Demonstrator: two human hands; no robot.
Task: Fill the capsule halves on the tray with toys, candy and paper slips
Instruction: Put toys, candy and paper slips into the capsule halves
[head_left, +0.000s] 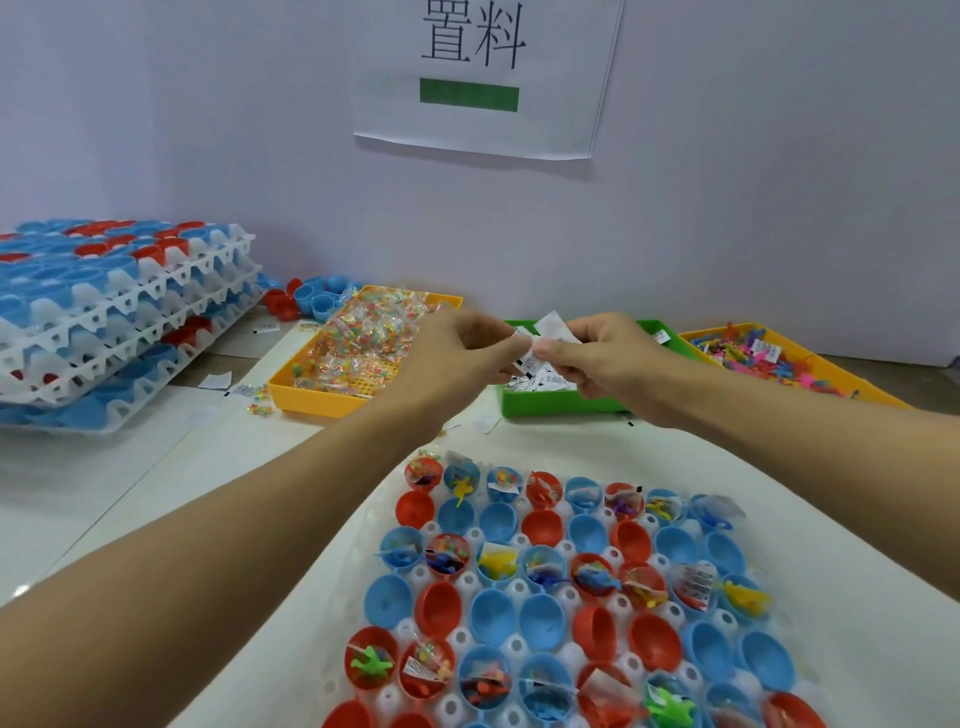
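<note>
Head view: both forearms reach forward over the desk (104, 499), hands meeting above the green bin.
Left hand (457, 348): fingers curled, pinching the left end of white paper slips (540, 340).
Right hand (602, 358): thumb and fingers pinch the same slips from the right; the two hands are touching or nearly so.
Slips: held in the air just above the green bin (561, 402), which holds more loose white slips.
Candy bin (332, 400): yellow, left of the green one, filled with clear-wrapped coloured candy.
Toy bin (878, 395): yellow, right of the green one, holding pink, yellow and blue plastic toys.
Tray (467, 577): white, nearest the camera, below the hands; red and blue capsule halves (493, 610) sit open side up in its rows.
Filling: rows alternate, some halves holding toys, candy and slips, the rows between them bare inside.
Stack (119, 322): white trays with red and blue halves, piled at the left.
Loose halves (306, 301): a few lie behind the candy bin.
Wall: a paper sign (488, 78) with a green bar.
</note>
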